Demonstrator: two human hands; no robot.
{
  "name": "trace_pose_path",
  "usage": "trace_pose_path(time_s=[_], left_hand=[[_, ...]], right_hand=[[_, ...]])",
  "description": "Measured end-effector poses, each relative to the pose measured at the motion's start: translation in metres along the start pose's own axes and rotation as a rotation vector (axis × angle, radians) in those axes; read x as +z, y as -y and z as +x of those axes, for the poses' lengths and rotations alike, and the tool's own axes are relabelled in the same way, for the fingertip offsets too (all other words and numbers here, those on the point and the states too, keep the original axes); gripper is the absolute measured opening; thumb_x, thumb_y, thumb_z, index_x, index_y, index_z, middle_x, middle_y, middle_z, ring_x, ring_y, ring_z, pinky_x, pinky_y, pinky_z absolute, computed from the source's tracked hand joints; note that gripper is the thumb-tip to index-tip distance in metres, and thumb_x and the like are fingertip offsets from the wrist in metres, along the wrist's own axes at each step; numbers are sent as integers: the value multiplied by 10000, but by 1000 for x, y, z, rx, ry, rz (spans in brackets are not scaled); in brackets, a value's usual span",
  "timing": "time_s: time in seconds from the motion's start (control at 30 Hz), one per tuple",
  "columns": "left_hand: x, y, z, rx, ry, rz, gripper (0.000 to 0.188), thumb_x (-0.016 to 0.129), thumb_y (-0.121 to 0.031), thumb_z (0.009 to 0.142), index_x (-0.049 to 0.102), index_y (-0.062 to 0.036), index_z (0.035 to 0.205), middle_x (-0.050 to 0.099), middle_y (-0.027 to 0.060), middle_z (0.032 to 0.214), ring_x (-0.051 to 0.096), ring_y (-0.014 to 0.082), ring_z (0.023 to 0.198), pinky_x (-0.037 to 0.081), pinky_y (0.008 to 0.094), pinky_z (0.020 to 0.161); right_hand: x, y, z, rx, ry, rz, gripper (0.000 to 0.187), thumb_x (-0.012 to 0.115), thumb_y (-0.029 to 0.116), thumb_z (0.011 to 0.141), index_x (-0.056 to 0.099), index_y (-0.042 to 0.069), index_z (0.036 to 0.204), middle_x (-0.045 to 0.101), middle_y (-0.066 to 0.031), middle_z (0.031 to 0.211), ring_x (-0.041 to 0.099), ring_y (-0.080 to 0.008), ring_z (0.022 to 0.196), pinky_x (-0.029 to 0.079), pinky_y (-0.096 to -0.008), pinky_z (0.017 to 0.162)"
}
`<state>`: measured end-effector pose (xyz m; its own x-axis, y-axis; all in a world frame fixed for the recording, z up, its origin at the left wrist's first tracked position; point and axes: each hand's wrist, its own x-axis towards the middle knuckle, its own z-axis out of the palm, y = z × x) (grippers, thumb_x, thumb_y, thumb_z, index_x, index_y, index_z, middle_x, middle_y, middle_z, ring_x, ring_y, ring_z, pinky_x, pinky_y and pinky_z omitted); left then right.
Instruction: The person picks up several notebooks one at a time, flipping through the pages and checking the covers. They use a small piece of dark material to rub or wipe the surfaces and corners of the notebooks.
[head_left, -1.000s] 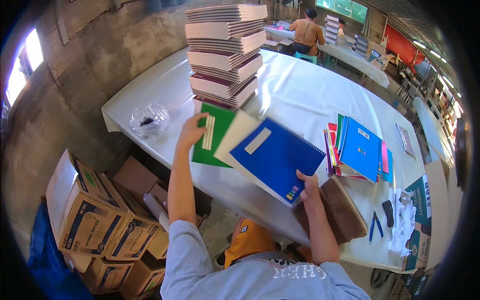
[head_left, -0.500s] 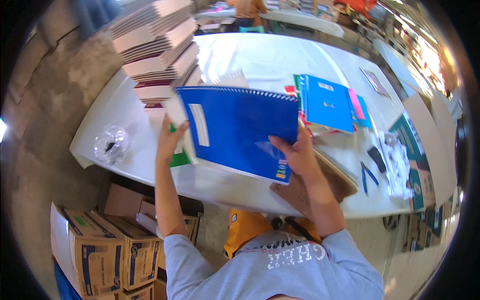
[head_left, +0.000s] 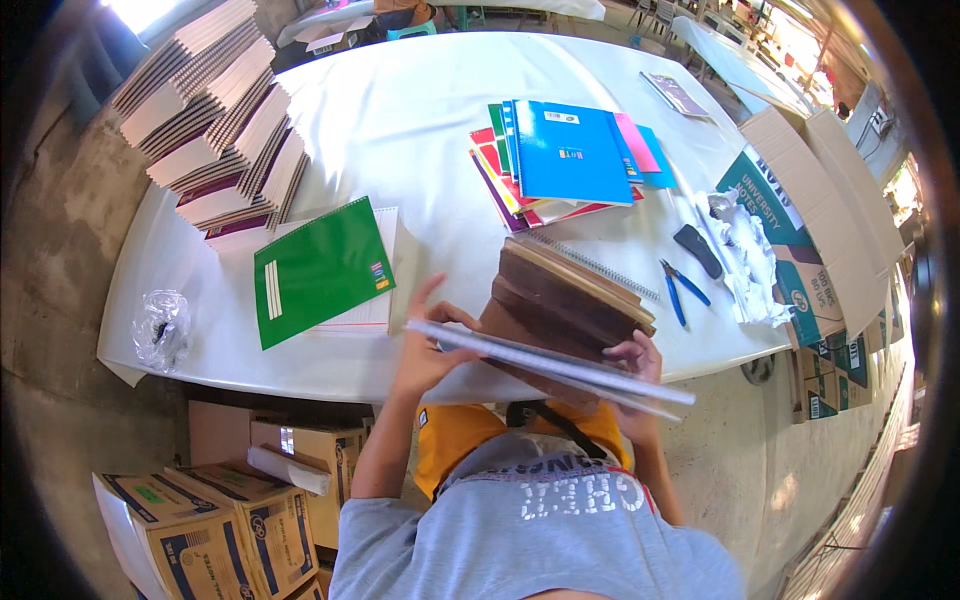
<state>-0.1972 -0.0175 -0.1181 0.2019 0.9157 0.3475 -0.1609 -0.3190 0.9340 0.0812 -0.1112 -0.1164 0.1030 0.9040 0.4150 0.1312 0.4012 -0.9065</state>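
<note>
I hold a spiral notebook point(head_left: 550, 366) almost edge-on in front of my body, so its spine faces up and its covers barely show. My left hand point(head_left: 436, 345) pinches its left end between thumb and fingers. At the other end my right hand point(head_left: 636, 372) grips it, with part of the fingers hidden behind. Just beyond the notebook, at the table edge, lies a stack of brown boards point(head_left: 570, 290) with a wire-bound edge along its far side. A green notebook point(head_left: 325, 272) rests on white ruled pages point(head_left: 385, 300) left of my hands.
Tall stacks of spiral notebooks point(head_left: 215, 140) stand far left, near a crumpled clear plastic ball point(head_left: 160, 330). Blue and other coloured notebooks point(head_left: 570, 155) lie mid-table. To the right are blue-handled pliers point(head_left: 682, 290), a black object point(head_left: 697, 252), white plastic point(head_left: 745, 265) and an open carton point(head_left: 820, 220).
The blue-covered notebook held broadside has been drawn toward my body and is now seen edge-on. The green notebook and brown boards are uncovered. The view has shifted.
</note>
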Motion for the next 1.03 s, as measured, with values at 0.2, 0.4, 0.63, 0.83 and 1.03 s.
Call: trace_pose_path(time_s=[0.2,0.4,0.63,0.83,1.03], left_hand=[[-6,65,3,218,-155,490,305,631,-166,792,523,-30,1043,575,96,843,572,174,806,466,273,698],[39,12,39,-76,-104,151,342,791,-12,634,604,-11,920,655,27,823,594,90,767,491,258,687],[43,6,27,-177,-70,63,333,757,51,638,602,-25,923,651,33,878,602,120,821,491,271,748],[36,26,17,-242,10,366,387,732,34,680,563,-18,1024,640,50,944,597,154,910,486,283,771],[22,-40,58,-470,86,554,502,679,-19,758,458,-92,1203,620,112,1022,612,214,913,469,330,831]], right_hand=[[-17,-31,-4,283,-67,215,421,483,250,898,414,9,1236,563,-131,1046,542,-199,989,448,-331,872],[-20,-36,35,265,-280,-158,432,743,60,724,513,-20,1080,608,-77,941,579,-136,797,478,-255,712],[-19,-10,32,186,-248,-129,360,742,93,742,543,-18,1020,615,-72,916,567,-144,828,465,-286,752],[-34,-36,13,127,-48,-359,390,681,77,791,487,0,1120,612,-91,930,584,-171,815,479,-289,733],[-33,26,68,231,-158,67,520,654,82,815,378,57,1256,589,-101,1070,611,-248,770,523,-322,730]])
